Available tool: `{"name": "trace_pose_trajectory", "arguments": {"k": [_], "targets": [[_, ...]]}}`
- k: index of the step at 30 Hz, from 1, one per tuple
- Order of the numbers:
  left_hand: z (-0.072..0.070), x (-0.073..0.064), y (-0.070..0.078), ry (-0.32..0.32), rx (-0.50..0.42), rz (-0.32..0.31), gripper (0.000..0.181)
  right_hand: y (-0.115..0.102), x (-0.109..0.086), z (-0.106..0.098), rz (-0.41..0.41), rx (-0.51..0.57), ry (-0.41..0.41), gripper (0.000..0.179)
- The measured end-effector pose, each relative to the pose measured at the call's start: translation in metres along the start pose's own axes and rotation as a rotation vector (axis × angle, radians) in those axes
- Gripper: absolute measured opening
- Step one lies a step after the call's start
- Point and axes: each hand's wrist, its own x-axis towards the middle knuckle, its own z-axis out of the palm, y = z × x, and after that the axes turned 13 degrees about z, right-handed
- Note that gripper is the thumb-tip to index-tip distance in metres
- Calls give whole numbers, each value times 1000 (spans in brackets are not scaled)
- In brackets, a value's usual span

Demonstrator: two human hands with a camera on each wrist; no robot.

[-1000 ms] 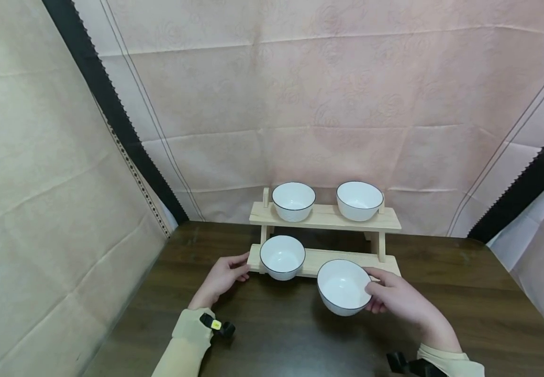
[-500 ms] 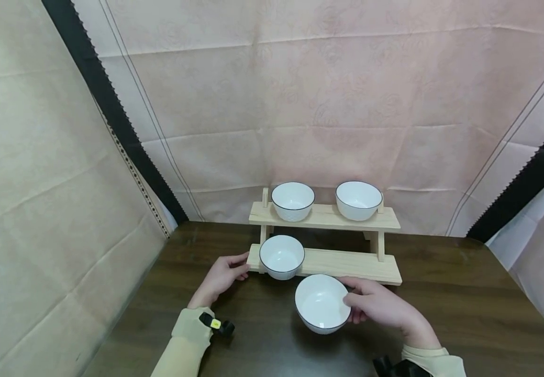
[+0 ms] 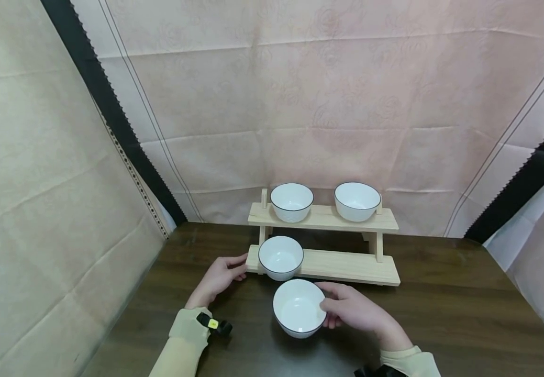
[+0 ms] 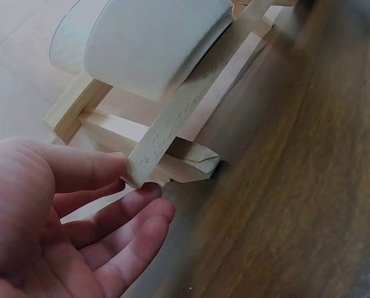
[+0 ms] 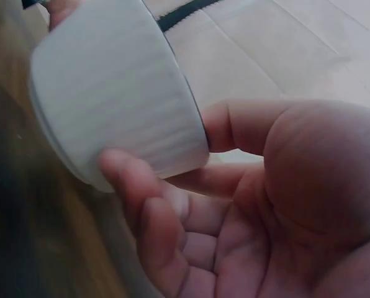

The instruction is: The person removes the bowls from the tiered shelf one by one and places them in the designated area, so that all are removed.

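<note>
My right hand (image 3: 354, 309) grips a white bowl (image 3: 298, 308) with a dark rim, thumb at the rim and fingers against the outer wall. In the right wrist view, this bowl (image 5: 117, 93) shows a ribbed outside. It is held in front of a two-tier wooden shelf (image 3: 347, 266). At the shelf's left end, my left hand (image 3: 219, 278) pinches the lower board between thumb and fingers; the board's end (image 4: 149, 152) shows close up in the left wrist view. Another white bowl (image 3: 280, 257) sits on the left of the lower board.
Two more white bowls, one left (image 3: 292, 202) and one right (image 3: 357, 201), stand on the upper board. The shelf rests on a dark wooden table (image 3: 446, 293). Behind it hangs a pale cloth backdrop (image 3: 337, 104).
My right hand has carried its bowl leftward and toward me, away from the right part of the lower board. My left hand stays on the shelf end.
</note>
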Motion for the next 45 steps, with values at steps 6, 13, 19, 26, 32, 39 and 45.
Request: {"name": "trace_pose_trajectory", "arguments": {"k": [6, 13, 19, 26, 32, 39, 45], "targets": [[-1, -2, -1, -1, -8, 11, 40, 0, 11, 18, 12, 23, 10, 62], [-1, -1, -2, 2, -14, 18, 39, -1, 21, 38, -1, 19, 11, 62], [-1, 0, -3, -3, -21, 27, 40, -2, 31, 50, 15, 14, 37, 60], [-2, 0, -3, -10, -10, 19, 40, -3, 42, 61, 39, 16, 64, 59], [-3, 0, -3, -12, -10, 19, 41, -9, 49, 70, 44, 28, 59, 62], [-3, 1, -3, -10, 3, 22, 40, -14, 59, 80, 18, 29, 58, 59], [-3, 0, -3, -21, -16, 35, 41, -18, 64, 85, 8, 34, 57, 58]]}}
